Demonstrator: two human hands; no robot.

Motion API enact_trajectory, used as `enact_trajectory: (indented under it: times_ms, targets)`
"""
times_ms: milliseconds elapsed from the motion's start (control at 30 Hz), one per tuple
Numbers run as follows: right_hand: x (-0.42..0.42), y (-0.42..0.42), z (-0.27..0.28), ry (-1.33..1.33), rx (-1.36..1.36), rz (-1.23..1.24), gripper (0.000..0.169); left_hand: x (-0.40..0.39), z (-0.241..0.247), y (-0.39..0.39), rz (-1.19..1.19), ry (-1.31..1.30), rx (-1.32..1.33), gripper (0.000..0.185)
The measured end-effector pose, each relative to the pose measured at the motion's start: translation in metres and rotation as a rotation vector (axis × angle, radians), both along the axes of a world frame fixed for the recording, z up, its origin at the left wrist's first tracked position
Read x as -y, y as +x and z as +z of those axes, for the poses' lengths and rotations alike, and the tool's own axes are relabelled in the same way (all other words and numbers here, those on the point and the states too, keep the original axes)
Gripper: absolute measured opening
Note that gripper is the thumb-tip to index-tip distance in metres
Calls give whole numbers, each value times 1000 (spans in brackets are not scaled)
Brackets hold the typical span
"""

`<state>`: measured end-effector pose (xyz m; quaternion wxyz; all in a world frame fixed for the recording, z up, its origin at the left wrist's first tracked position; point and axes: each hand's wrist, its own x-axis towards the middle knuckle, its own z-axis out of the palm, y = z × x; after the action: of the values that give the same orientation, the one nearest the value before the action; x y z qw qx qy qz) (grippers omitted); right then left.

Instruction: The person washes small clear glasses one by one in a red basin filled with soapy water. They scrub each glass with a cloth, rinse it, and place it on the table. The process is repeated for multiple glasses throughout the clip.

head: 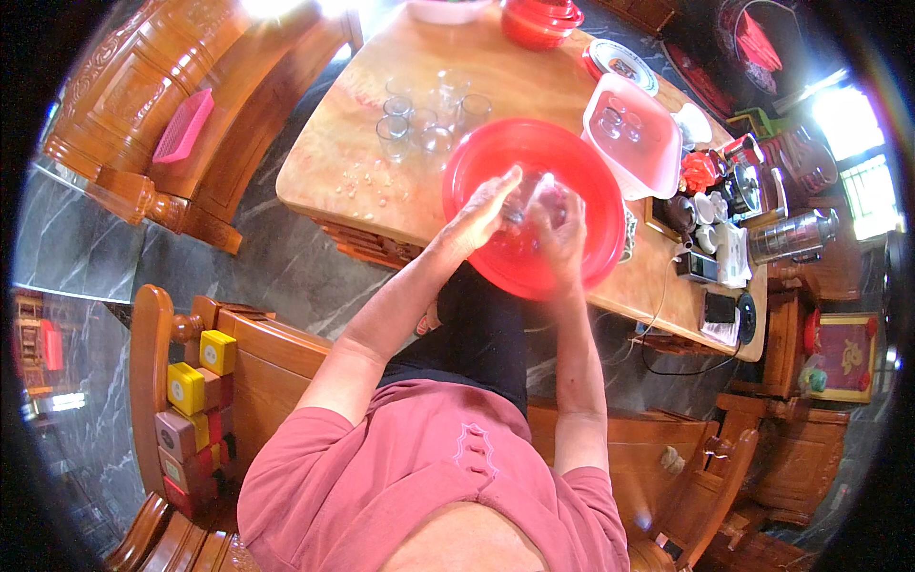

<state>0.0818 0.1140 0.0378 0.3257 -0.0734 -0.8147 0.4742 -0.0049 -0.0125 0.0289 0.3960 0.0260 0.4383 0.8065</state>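
Observation:
Over a round red plastic basin (472,157) I hold a clear glass (516,207) between both hands. My left hand (486,207) is on the glass's left side, its thumb side up. My right hand (563,232), somewhat blurred, curls at its right side. What lies deeper in the basin is partly hidden by the hands. Left of the basin, several clear drinking glasses (436,138) stand on the wooden table (422,200). To the right, a pink rectangular plastic tub (647,161) holds several small clear glasses or cups (620,123).
Red bowls (541,25) and a patterned plate (623,66) stand at the far edge. A teapot (679,213), white cups (704,209) and a metal flask (792,236) crowd the right side. Small crumbs or drops (364,187) lie at the near left; a cord (661,304) hangs over the edge.

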Motion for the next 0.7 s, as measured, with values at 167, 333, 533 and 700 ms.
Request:
enact_trajectory:
  times_ms: [167,333,533,700]
  targets:
    - [20,0,18,340,-142,3,40,-4,-25,-7,53,20,-108,35]
    - [32,5,14,471,-183,124,32,-9,-33,-4,105,161,-191,27]
    - [25,-1,15,438,-214,0,30,-12,-32,-5,113,73,-227,28]
    - [14,-2,8,192,-218,-98,22,-3,2,4,-23,-13,-130,30]
